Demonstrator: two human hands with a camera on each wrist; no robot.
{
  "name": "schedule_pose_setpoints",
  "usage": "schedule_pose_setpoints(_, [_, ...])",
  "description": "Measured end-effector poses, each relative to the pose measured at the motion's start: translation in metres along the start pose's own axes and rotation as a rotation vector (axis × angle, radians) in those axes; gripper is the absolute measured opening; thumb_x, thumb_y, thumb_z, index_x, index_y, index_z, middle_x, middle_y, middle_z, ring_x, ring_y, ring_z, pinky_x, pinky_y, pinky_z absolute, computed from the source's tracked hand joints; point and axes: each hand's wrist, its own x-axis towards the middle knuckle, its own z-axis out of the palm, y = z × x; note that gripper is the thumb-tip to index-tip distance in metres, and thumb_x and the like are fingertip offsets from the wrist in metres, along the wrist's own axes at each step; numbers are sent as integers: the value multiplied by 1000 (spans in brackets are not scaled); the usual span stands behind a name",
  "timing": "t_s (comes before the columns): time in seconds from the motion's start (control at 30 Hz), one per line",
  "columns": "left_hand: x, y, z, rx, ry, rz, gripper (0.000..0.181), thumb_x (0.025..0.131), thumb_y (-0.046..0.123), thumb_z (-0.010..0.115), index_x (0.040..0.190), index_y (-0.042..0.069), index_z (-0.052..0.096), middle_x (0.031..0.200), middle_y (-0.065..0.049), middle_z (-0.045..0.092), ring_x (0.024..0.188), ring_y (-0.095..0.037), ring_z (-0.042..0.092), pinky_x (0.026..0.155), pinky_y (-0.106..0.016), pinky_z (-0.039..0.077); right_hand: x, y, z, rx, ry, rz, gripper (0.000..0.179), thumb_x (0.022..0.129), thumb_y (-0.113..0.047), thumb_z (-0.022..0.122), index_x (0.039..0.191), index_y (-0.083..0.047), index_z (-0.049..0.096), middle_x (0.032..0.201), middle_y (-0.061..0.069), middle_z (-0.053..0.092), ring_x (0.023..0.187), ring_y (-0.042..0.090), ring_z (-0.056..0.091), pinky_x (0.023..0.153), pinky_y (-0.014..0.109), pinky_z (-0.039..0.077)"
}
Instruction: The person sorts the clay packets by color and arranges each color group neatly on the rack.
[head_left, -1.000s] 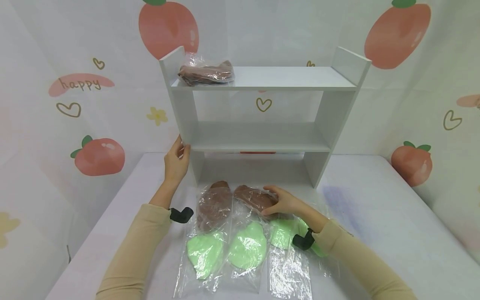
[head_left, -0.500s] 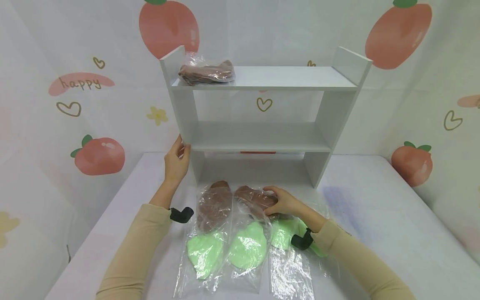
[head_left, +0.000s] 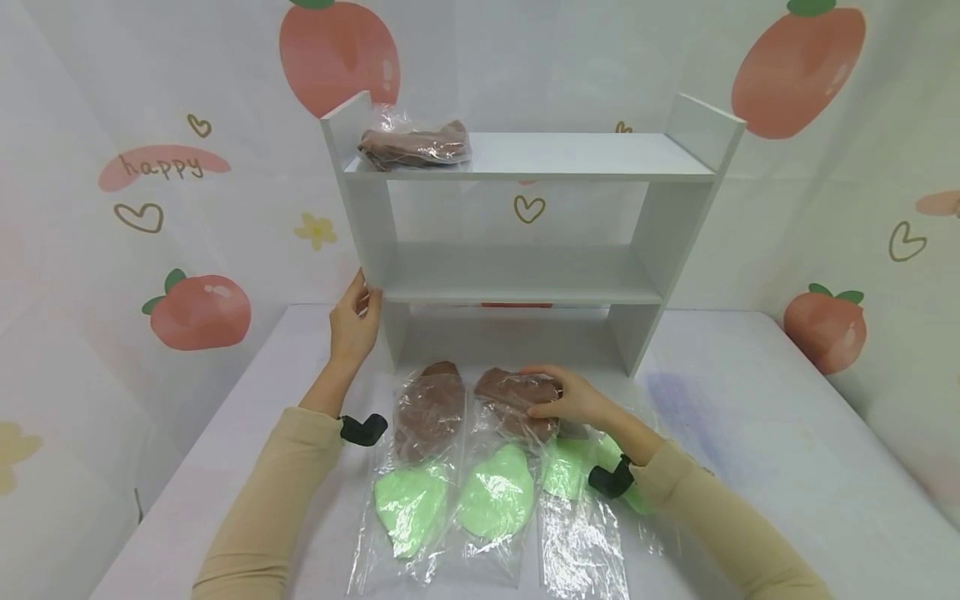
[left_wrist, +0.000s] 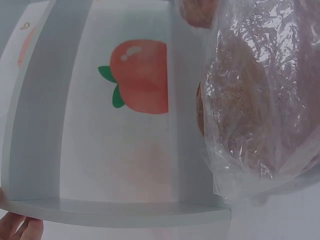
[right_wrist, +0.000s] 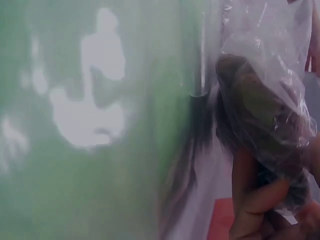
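My left hand (head_left: 352, 333) grips the left side panel of a white shelf unit (head_left: 525, 296), thumb at the front edge and fingers behind it. In the left wrist view, its fingers (left_wrist: 31, 231) show at the panel's edge. Over the front of the table, my right hand (head_left: 576, 402) holds a brown piece in a clear plastic bag (head_left: 510, 398) by its right side. The right wrist view shows fingers (right_wrist: 252, 202) curled around the crinkled bag. Another bagged brown piece (head_left: 429, 417) lies just to the left of it.
Pale green pieces in clear bags (head_left: 408, 504) lie along the front of the table, one partly under my right wrist. A bagged brown piece (head_left: 414, 147) rests at the left end of the top shelf. A fruit-printed cloth (head_left: 225, 108) hangs behind.
My right hand has shifted slightly and tilted the bagged brown piece, so more of its broad face shows. My left hand has stayed on the shelf panel.
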Motion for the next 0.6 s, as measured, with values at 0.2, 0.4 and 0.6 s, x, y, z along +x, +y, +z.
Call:
schedule_pose_setpoints(0.2, [1,-1,0,-12,-9,-2,47,96,10,49,142,9,39,132,-26,52,118,-39,55,99,-42,49,-3,-5,-7,-12,-9,-37,59,79,-25,74,132,-16,51,130,11,55,89,16,53,70,26,51])
schedule_pose_setpoints(0.4, [0,0,-1,-3,-14,-1,48,96,10,49,142,9,38,133,-26,51,118,-40,55,99,-43,50,-7,-10,-15,62,-10,-60,59,80,-21,73,133,-11,50,111,14,61,79,12,57,62,24,55])
schedule_pose_setpoints(0.6, [0,0,-1,16,-8,16,48,95,8,49,142,7,39,131,-27,53,116,-40,57,97,-43,51,-13,-17,-23,131,-1,-50,59,80,-16,73,133,-10,48,101,14,65,74,9,62,61,24,57])
